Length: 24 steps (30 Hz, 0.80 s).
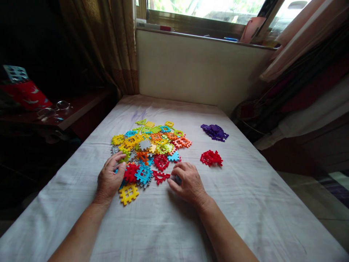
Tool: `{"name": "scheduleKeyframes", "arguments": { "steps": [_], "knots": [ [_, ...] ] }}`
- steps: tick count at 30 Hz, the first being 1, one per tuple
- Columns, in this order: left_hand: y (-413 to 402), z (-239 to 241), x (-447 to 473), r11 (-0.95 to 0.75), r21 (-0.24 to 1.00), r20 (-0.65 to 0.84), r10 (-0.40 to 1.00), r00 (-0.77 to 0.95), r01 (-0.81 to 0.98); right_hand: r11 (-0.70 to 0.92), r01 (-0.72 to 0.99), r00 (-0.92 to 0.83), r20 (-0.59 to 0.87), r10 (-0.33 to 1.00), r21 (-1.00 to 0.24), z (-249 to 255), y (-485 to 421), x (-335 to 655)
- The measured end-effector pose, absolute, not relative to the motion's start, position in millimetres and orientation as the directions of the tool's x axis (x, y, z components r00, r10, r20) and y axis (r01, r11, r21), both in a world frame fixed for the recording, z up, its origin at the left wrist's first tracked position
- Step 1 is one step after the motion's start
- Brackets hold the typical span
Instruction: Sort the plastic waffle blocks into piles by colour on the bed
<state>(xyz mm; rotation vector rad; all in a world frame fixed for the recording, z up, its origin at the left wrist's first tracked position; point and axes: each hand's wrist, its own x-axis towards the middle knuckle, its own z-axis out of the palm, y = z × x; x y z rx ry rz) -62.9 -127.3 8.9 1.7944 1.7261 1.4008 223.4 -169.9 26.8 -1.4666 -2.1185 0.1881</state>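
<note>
A mixed pile of flat, notched plastic building pieces lies on the bed sheet. My left hand (109,179) rests at the pile's left edge, fingers apart, its fingertips by a lime green piece (125,155) and its thumb beside a red square piece (131,172). On the pile's right side, my right hand (188,182) has loosely bent fingers with a gap at the thumb. Its fingertips reach the corner of a red triangular piece (160,177); no grip on it shows. A blue window piece (144,174) and a yellow window piece (129,194) lie between the hands.
Right of the pile are a small heap of red pieces (211,158) and, farther back, a purple heap (215,132). Glasses (56,109) and a red patterned pouch (25,95) sit on a dark side table at left. A wall and windowsill (196,35) bound the far end.
</note>
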Motion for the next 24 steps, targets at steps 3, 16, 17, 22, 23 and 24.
{"name": "scheduleKeyframes", "arguments": {
  "steps": [3, 16, 17, 22, 23, 24],
  "knots": [
    [-127.4, 10.0, -62.3, -0.243, 0.758, 0.431, 0.883, -0.185, 0.606, 0.427, 0.826, -0.296, 0.36, 0.885, -0.369, 23.5, -169.3, 215.5],
    [-126.6, 11.4, -62.2, -0.238, 0.749, 0.429, 0.885, -0.179, 0.618, 0.341, 0.856, -0.071, 0.564, 0.822, -0.388, 17.9, -157.9, 260.3],
    [-126.6, 11.3, -62.3, -0.237, 0.75, 0.428, 0.886, -0.18, 0.618, 0.278, 0.879, 0.001, 0.583, 0.812, -0.388, 17.6, -156.0, 271.8],
    [-125.6, 10.3, -62.5, -0.223, 0.767, 0.415, 0.888, -0.2, 0.602, -0.107, 0.909, 0.352, 0.603, 0.716, -0.403, 10.5, -151.0, 330.8],
    [-125.5, 10.1, -62.5, -0.219, 0.771, 0.41, 0.889, -0.203, 0.598, -0.166, 0.899, 0.398, 0.598, 0.696, -0.406, 8.3, -151.1, 339.7],
    [-125.4, 10.0, -62.5, -0.214, 0.775, 0.405, 0.89, -0.208, 0.594, -0.213, 0.888, 0.434, 0.592, 0.679, -0.407, 6.3, -151.5, 346.7]
  ]
}}
